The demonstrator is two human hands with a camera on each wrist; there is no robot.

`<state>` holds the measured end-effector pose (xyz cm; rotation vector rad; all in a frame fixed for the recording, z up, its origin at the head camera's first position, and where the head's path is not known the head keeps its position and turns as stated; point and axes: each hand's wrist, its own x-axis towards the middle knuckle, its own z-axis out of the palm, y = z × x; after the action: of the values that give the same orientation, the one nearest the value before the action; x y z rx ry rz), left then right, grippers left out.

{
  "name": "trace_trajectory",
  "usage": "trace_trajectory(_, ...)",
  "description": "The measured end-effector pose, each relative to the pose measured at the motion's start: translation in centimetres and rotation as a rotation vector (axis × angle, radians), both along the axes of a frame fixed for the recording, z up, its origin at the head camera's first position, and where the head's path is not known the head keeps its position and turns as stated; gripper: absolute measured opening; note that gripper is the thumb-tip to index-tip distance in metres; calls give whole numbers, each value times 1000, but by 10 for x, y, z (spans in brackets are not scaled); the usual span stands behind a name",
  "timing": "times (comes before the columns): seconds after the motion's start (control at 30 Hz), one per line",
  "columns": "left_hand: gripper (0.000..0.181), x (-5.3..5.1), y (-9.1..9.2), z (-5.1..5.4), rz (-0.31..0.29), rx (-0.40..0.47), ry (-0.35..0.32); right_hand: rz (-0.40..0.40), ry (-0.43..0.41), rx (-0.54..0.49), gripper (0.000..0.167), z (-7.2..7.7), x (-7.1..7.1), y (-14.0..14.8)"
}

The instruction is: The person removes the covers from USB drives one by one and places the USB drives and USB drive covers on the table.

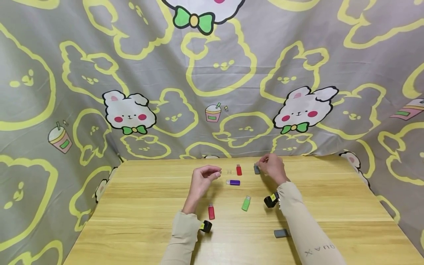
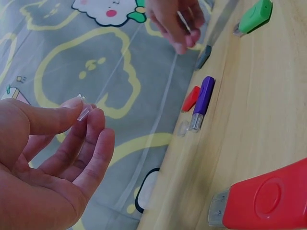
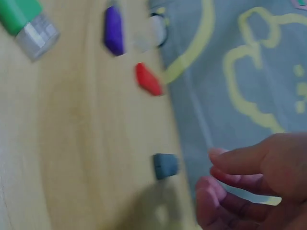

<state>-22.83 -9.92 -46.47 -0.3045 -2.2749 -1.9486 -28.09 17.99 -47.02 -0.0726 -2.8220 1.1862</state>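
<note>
My left hand (image 1: 202, 184) pinches a small clear plastic cap (image 2: 84, 112) between thumb and fingertips, above the table. My right hand (image 1: 273, 168) hovers by a grey USB stick (image 1: 256, 169) near the back edge. In the right wrist view its thumb and fingers are loosely bent and apart, with nothing visible between them. Between the hands lie a red USB stick (image 1: 239, 170), a purple USB stick (image 1: 234, 182) and another clear piece (image 1: 229, 172). A green USB stick (image 1: 246, 203) lies closer to me.
A second red USB stick (image 1: 211, 212) lies beside my left wrist. Another grey USB stick (image 1: 281, 233) lies partly by my right forearm. The wooden table (image 1: 139, 206) meets a patterned cloth curtain (image 1: 232, 81) at its back and sides.
</note>
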Motion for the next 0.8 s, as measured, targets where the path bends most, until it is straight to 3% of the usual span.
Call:
trace_trajectory(0.13,12,3,3,6,15,-8,-3,62,60,-27,15,10,10,7)
trace_trajectory(0.3,11,12,8,18,-41,-11,-28,99,88,-84,17,13,32,16)
trace_trajectory(0.4,13,12,11,12,-56,-7,-29,87,92,-108,19,13,46,18)
trace_trajectory(0.57,13,6,16,-2,-33,-16,-27,74,104,-129,20,15,63,20)
trace_trajectory(0.8,8,-5,37,6,-73,-153,-30,36,110,-135,21,20,71,31)
